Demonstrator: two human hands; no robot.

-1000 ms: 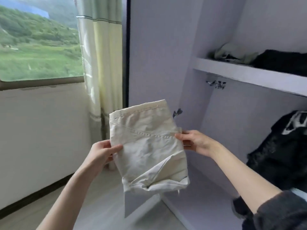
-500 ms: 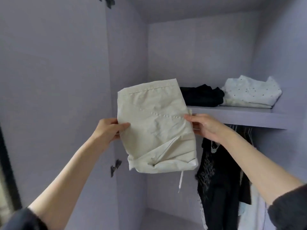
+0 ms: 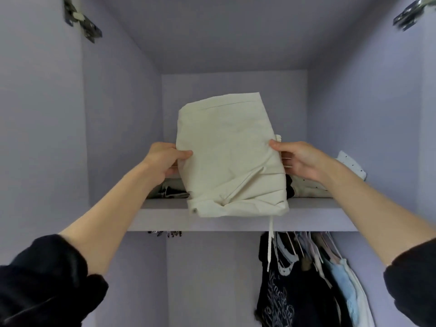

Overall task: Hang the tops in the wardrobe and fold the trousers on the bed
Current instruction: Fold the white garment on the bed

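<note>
- The folded cream trousers [image 3: 230,159] are now being held up in front of the wardrobe shelf [image 3: 236,217], higher and more central than half a second ago.
- The left hand [image 3: 162,161] is pinching their left edge, thumb on the front.
- The right hand [image 3: 298,160] is pinching the right edge likewise.
- A white drawstring [image 3: 270,241] is dangling past the hanging tops [image 3: 306,274].
- Folded clothes [image 3: 311,187] are lying on the shelf behind.

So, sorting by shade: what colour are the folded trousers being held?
Cream, plain, no pattern; folded trousers show clearly in the head view.
</note>
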